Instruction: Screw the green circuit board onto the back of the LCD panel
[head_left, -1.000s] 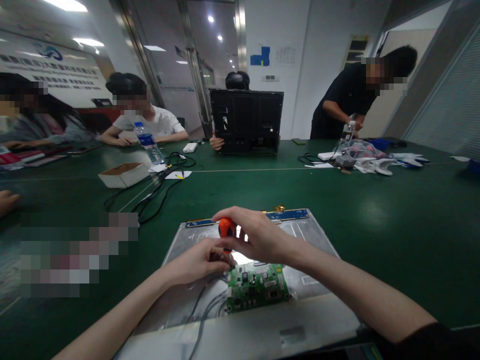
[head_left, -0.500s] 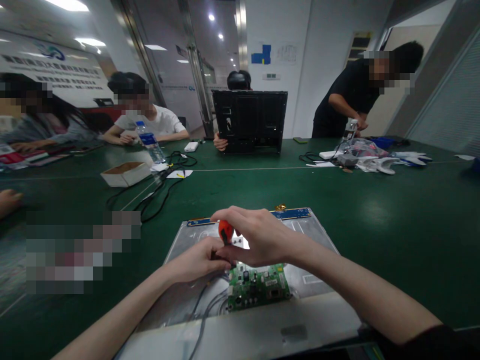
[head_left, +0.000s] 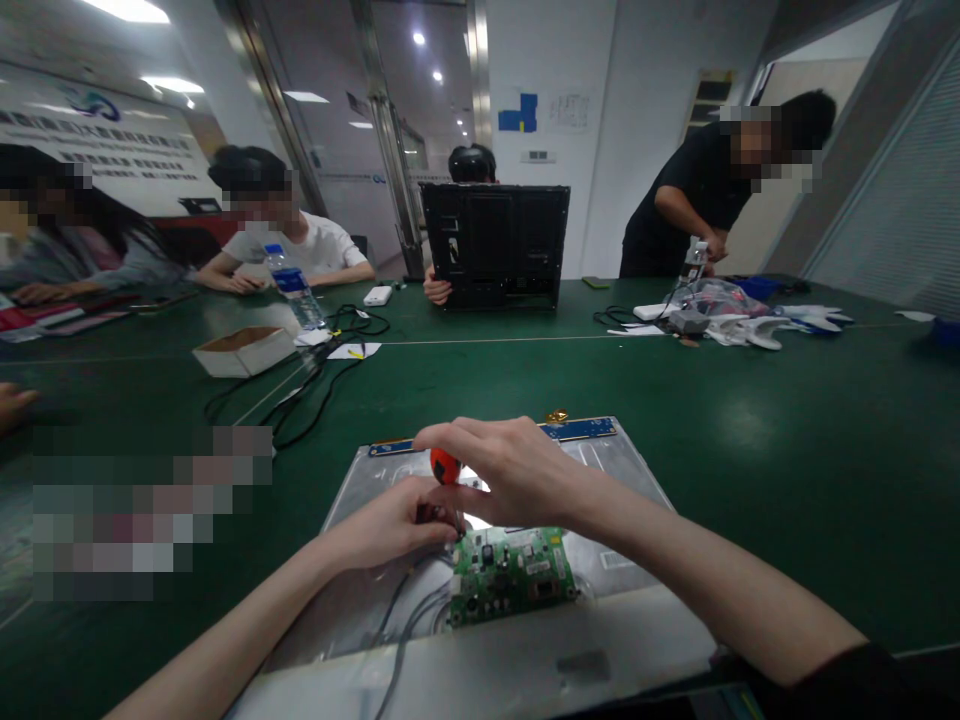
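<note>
A silvery display panel (head_left: 630, 490) lies on the table in front of me, with a green circuit board (head_left: 514, 575) on it. My right hand (head_left: 517, 470) holds a screwdriver (head_left: 445, 466) by its orange and black handle from above. The screwdriver stands upright, its tip down at the board's upper left corner. Beside that tip, my left hand (head_left: 409, 520) is closed with its fingers pinched together; what they hold is hidden. Grey cables (head_left: 405, 640) run from the board's left side. A narrow blue circuit strip (head_left: 585, 428) lines the panel's far edge.
Opposite, a person's hand (head_left: 436, 288) steadies a black monitor housing (head_left: 499, 245). To the left are an open white box (head_left: 247, 355), a water bottle (head_left: 296, 288) and black cables (head_left: 322, 395). White gloves (head_left: 750, 328) and a plastic bag (head_left: 720, 298) lie back right. Other people are around the table.
The screwdriver's handle has turned, showing a different side, and sits slightly lower in my right hand. My left hand stays at the board's corner. The whole view has shifted slightly.
</note>
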